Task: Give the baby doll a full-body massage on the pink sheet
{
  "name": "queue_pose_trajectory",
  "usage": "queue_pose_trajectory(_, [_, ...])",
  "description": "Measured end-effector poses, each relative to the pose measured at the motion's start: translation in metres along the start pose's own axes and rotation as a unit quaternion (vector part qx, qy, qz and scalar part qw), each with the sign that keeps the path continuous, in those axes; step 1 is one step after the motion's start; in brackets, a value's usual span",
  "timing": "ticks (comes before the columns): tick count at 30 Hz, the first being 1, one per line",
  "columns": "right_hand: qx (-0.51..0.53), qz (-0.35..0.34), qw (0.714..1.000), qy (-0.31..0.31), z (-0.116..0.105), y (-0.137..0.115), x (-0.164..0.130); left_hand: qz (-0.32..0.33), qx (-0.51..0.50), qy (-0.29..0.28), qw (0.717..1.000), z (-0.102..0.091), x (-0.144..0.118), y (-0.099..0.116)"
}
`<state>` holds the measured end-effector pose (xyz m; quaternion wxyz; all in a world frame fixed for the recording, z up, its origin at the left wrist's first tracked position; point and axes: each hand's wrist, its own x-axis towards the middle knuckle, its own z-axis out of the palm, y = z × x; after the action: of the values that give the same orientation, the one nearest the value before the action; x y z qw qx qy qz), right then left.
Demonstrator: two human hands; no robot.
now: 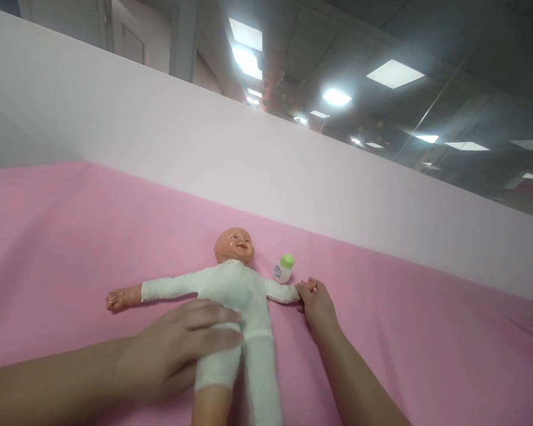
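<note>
A baby doll (233, 284) in a white cloth suit lies on its back on the pink sheet (62, 236), arms spread wide and head pointing away from me. My left hand (182, 346) rests flat over the doll's lower body and one upper leg, fingers stretched across it. My right hand (316, 303) is closed around the doll's hand at the end of its outstretched arm. A small white bottle with a green cap (284, 269) stands just beyond that arm, close to the doll's head.
A white partition wall (249, 160) runs along the far edge of the pink surface. Above it are a dark ceiling and lit panel lights (394, 73).
</note>
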<state>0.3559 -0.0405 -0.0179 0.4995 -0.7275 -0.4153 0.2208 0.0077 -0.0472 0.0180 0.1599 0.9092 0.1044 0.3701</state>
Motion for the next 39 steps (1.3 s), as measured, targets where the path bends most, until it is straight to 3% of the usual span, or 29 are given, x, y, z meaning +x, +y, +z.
queue_pose_trajectory(5, [-0.09,-0.001,0.996,-0.008,-0.009,0.002,0.005,0.094,0.016,-0.094,0.991,-0.001,-0.002,0.023])
queue_pose_trajectory(14, [-0.118,0.0,0.993,0.013,-0.015,-0.003,0.003,0.117,-0.028,-0.097,0.988,-0.018,0.004,0.034])
queue_pose_trajectory(18, [0.024,-0.027,0.999,0.008,-0.007,-0.016,-0.011,0.089,-0.03,-0.061,0.994,-0.015,0.001,0.033])
queue_pose_trajectory(20, [0.114,-0.076,0.991,0.007,0.001,-0.024,-0.021,0.06,-0.008,-0.016,0.998,-0.007,-0.005,0.022])
queue_pose_trajectory(22, [0.139,-0.137,0.981,-0.012,0.01,-0.031,-0.032,0.022,0.018,0.033,0.999,0.003,-0.012,0.007])
queue_pose_trajectory(25, [0.078,-0.219,0.967,-0.107,0.021,-0.034,-0.048,-0.07,0.025,0.056,0.996,0.01,-0.016,-0.016])
queue_pose_trajectory(27, [0.001,-0.284,0.943,-0.174,0.026,-0.035,-0.057,-0.15,0.003,0.05,0.987,0.01,-0.013,-0.026])
queue_pose_trajectory(31, [-0.124,-0.363,0.896,-0.225,0.028,-0.035,-0.065,-0.246,-0.049,0.031,0.968,0.008,-0.003,-0.035])
queue_pose_trajectory(35, [-0.157,-0.352,0.894,-0.227,0.028,-0.036,-0.065,-0.238,-0.057,0.024,0.969,0.01,-0.004,-0.039])
queue_pose_trajectory(39, [-0.076,-0.284,0.938,-0.181,0.031,-0.031,-0.059,-0.133,-0.033,0.043,0.99,0.012,-0.012,-0.035])
